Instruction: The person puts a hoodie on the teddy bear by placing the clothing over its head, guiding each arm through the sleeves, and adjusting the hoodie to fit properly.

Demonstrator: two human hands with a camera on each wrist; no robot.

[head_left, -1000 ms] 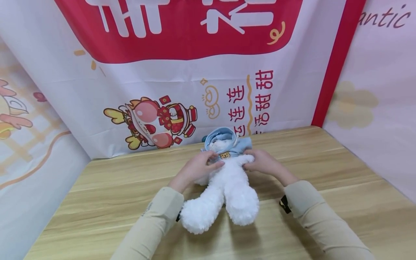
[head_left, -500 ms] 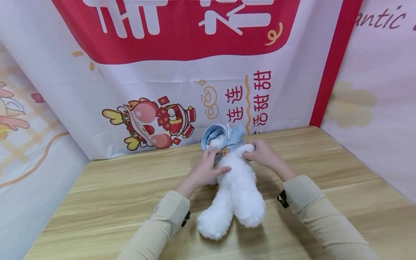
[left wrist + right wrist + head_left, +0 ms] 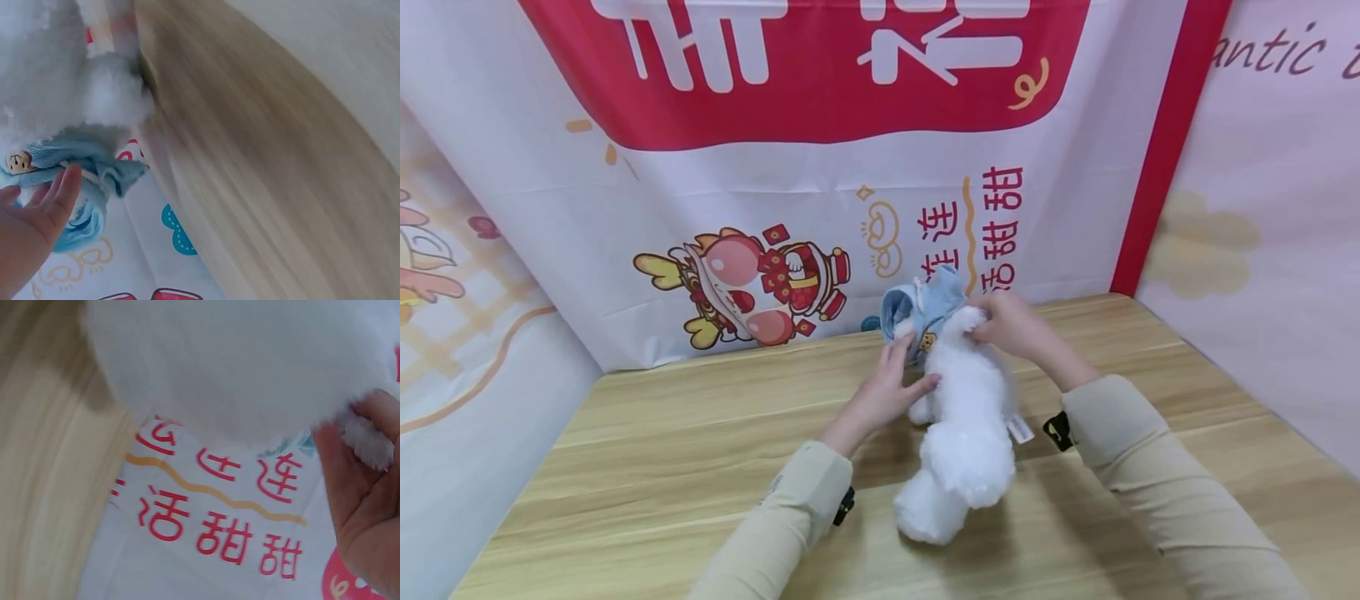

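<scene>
A white fluffy plush toy [image 3: 966,408] is held tilted over the table, its legs toward me and a tag on its right side. Bunched around its head end is a light-blue hooded garment [image 3: 934,304] with a small bear patch, also visible in the left wrist view [image 3: 94,162]. My left hand [image 3: 880,396] touches the garment and the toy's side with fairly straight fingers, thumb spread apart. My right hand [image 3: 1011,329] grips the toy's raised arm; the right wrist view shows thumb and fingers curled round a white furry piece [image 3: 369,440]. The toy's face is hidden.
The wood-grain table [image 3: 715,450] ends at a white and red printed cloth [image 3: 820,192] hanging behind it. Printed walls stand at the left and right [image 3: 1247,200].
The toy has turned onto its side and shifted right, its legs now overlapping. The garment has lifted and moved back. Both hands have moved with the toy, the right one rising.
</scene>
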